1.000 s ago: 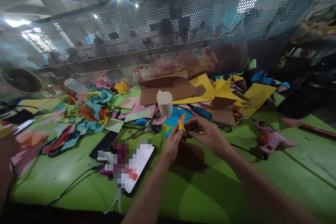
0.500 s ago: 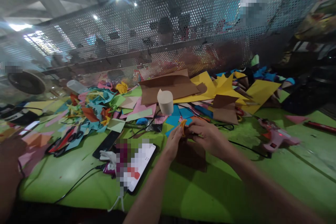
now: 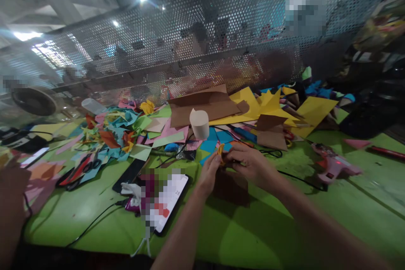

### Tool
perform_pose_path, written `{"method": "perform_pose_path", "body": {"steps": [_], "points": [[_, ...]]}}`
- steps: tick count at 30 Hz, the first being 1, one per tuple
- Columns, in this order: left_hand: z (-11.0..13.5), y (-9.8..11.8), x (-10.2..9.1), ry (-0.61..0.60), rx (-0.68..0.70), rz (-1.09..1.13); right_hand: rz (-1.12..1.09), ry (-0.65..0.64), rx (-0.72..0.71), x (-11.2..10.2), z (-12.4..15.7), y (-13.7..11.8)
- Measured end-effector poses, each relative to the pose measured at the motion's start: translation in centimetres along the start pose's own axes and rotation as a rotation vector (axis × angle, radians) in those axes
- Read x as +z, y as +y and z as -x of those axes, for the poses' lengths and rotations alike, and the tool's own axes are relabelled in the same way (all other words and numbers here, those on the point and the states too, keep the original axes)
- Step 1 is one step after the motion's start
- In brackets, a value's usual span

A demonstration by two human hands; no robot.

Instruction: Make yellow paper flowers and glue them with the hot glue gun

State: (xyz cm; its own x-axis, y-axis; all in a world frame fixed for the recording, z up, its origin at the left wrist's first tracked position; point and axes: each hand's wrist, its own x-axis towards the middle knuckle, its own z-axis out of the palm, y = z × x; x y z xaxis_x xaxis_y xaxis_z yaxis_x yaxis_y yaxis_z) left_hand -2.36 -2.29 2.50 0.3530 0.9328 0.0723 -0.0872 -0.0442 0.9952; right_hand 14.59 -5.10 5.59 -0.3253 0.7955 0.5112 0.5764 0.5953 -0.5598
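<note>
Centrally, above the green table [image 3: 348, 219], both hands are brought together: the left hand [image 3: 209, 173] and the right hand [image 3: 253, 163] meet fingertip to fingertip and pinch a small yellow paper piece [image 3: 220, 149] between them. The piece is held just above a brown paper sheet [image 3: 232, 189] that lies flat on the table beneath the hands; its exact shape is blurred. Just left of the left forearm lies a smartphone [image 3: 166, 202] with a lit screen, and a second dark phone [image 3: 128, 174] lies beside it. Behind the hands stands a beige paper roll [image 3: 199, 123], upright, among blue scraps. Further back lie large brown sheets [image 3: 202, 104] and yellow sheets [image 3: 272, 107], overlapping. To the left sits a pile of coloured paper scraps [image 3: 117, 128], with red-handled scissors [image 3: 79, 169] at its near edge. To the right, well apart from the hands, a pink glue gun [image 3: 332, 166] rests on the table, with its black cable [image 3: 297, 181] running toward the right forearm. A perforated metal screen [image 3: 190, 42] closes the far side of the table.
</note>
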Motion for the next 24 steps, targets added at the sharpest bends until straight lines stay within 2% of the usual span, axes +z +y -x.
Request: {"method": "perform_pose_path", "body": {"steps": [5,10,17,21,24], "points": [[-0.4,-1.3,-0.4,0.008,-0.017,0.06,-0.101,0.026,0.056,-0.4,-0.2,-0.2],[-0.6,-2.1,-0.7,-0.006,-0.049,0.16,-0.162,0.179,0.135,-0.9,-0.1,0.0],[-0.6,-1.9,-0.7,-0.026,-0.041,0.185,-0.011,0.01,0.029,-0.7,-0.1,-0.4],[-0.6,-1.6,-0.5,-0.011,-0.052,0.171,0.052,-0.003,0.031,-0.6,-0.1,-0.4],[-0.3,-0.8,-0.3,0.018,-0.028,0.076,0.069,0.004,0.019,-0.5,0.0,-0.2]]}}
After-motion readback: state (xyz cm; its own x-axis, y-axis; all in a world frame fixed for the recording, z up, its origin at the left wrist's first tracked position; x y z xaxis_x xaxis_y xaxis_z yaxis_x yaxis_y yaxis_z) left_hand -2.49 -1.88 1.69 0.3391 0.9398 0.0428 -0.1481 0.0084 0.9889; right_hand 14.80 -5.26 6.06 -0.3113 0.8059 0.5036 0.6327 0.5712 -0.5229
